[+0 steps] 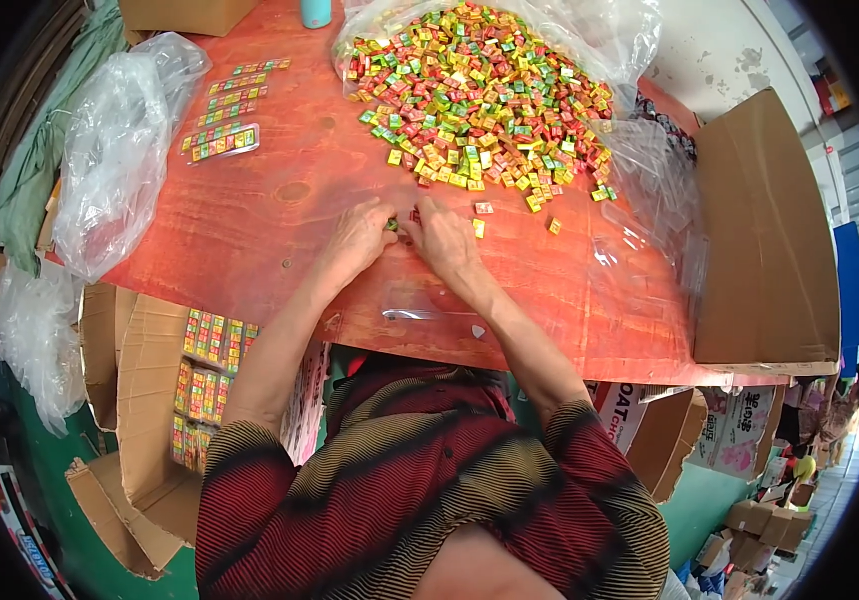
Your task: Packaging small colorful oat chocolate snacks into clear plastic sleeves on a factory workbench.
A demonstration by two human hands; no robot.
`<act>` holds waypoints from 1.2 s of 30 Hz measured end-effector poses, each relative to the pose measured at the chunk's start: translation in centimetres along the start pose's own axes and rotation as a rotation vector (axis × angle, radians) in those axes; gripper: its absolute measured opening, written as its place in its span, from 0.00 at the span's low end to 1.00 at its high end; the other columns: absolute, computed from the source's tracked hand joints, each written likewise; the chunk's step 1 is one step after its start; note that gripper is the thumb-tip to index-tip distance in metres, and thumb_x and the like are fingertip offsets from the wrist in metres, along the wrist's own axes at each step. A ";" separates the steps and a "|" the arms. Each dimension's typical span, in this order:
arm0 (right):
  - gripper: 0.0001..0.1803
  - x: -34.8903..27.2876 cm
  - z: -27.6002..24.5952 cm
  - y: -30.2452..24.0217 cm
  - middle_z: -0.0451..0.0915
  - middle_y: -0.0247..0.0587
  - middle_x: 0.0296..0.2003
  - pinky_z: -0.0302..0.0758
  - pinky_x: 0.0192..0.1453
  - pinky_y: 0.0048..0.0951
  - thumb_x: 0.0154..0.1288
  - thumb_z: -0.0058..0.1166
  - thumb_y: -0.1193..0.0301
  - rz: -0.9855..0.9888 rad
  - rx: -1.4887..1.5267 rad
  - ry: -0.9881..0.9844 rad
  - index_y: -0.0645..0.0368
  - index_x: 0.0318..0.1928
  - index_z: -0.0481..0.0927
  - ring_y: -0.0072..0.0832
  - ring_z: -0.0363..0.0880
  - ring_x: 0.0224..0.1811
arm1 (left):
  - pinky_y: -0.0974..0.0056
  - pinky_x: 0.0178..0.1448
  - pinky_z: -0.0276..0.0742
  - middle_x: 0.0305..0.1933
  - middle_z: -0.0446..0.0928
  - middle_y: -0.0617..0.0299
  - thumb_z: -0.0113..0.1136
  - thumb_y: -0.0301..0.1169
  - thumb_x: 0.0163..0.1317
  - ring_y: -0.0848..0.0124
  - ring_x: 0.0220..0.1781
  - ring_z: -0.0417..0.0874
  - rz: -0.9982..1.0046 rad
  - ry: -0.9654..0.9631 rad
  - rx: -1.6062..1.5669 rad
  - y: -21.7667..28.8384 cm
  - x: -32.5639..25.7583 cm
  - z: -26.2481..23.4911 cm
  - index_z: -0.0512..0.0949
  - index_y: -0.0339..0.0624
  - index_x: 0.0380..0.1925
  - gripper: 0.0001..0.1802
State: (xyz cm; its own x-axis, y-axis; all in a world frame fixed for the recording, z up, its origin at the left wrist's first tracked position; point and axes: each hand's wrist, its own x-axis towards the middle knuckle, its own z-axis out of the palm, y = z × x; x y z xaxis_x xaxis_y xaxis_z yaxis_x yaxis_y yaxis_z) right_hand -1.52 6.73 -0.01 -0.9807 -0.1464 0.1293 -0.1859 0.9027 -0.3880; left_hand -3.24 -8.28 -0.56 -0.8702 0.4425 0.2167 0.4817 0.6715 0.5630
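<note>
Left fingers (pixel 377 212) pinch a green piece (pixel 392 225), right fingers (pixel 429 214) a red piece (pixel 415 215), with room leftward to the table edge (pixel 137 265)

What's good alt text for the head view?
A person's left hand and right hand are close together over a red table, small coloured pieces at their fingertips. Beyond lies a big heap of red, yellow and green pieces; short rows lie at upper left, an open carton at lower left.

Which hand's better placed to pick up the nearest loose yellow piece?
Right, I'd say: the yellow piece lies just beside the right hand, on its outer side. The left hand is farther off, across the right one, its fingertips at a green piece.
</note>
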 end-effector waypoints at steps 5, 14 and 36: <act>0.16 -1.3 -1.8 1.8 0.74 0.48 0.34 0.73 0.35 0.40 0.51 0.57 0.66 -0.014 0.041 0.113 0.59 0.38 0.72 0.44 0.76 0.36 | 0.54 0.37 0.70 0.30 0.73 0.49 0.67 0.31 0.39 0.51 0.35 0.75 -0.078 -0.090 -0.072 0.5 0.1 -1.2 0.72 0.34 0.28 0.18; 0.16 0.0 0.6 2.6 0.70 0.45 0.37 0.72 0.38 0.40 0.48 0.57 0.70 -0.267 0.063 0.049 0.58 0.40 0.72 0.44 0.73 0.39 | 0.53 0.39 0.70 0.31 0.72 0.49 0.69 0.35 0.36 0.51 0.38 0.74 0.005 -0.062 -0.030 0.2 1.2 0.4 0.70 0.36 0.27 0.22; 0.16 -3.8 -3.0 6.2 0.73 0.49 0.38 0.73 0.34 0.43 0.53 0.53 0.74 -0.015 0.059 0.047 0.59 0.44 0.70 0.49 0.75 0.36 | 0.55 0.42 0.70 0.39 0.67 0.53 0.67 0.37 0.42 0.53 0.41 0.73 0.100 -0.089 -0.083 3.2 2.2 3.4 0.72 0.43 0.45 0.27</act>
State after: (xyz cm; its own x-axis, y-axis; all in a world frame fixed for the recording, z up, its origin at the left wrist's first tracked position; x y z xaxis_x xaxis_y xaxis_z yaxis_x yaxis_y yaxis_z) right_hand 1.20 14.09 -0.13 -0.9743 -0.1390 0.1775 -0.2048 0.8750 -0.4386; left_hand -3.25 -3.16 -0.99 -0.8039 0.5582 0.2055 0.5520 0.5714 0.6073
